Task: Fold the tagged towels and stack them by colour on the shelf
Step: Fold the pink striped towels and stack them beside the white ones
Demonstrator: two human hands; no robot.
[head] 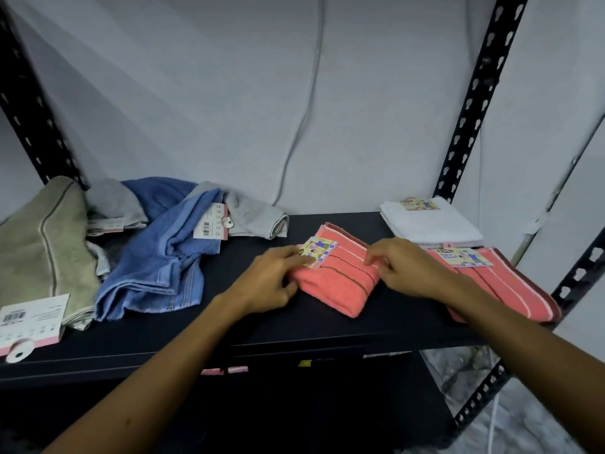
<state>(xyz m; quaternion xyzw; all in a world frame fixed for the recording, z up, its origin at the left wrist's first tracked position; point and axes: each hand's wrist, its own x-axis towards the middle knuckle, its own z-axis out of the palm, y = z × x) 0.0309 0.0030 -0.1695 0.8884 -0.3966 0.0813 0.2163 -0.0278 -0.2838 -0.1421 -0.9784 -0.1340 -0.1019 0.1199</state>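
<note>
Both forearms reach in from the near edge over the dark shelf (229,326), and both hands are on the same piece: a folded coral towel (340,283) lying mid-shelf, a little right of centre. The left hand (271,280) sits at its left end, fingers loosely curved, fingertips resting on the printed card tag (317,252) and thumb down at the towel's folded edge. The right hand (406,270) is at the right end, fingers bent and pressing the striped border; whether it truly pinches the fabric, I cannot tell. Just right of that, partly under the right wrist, lies a second coral towel (510,290) folded flat with its own tag on top. Over on the left it's a loose heap: an olive towel (42,244) with a barcode label at the near edge, a crumpled blue towel (160,257) beside it, grey towels (252,214) tucked behind. Far right, a folded white towel (429,224) sits behind the second coral one, touching it. Behind everything, a cable (307,103) hangs down the pale wall.
</note>
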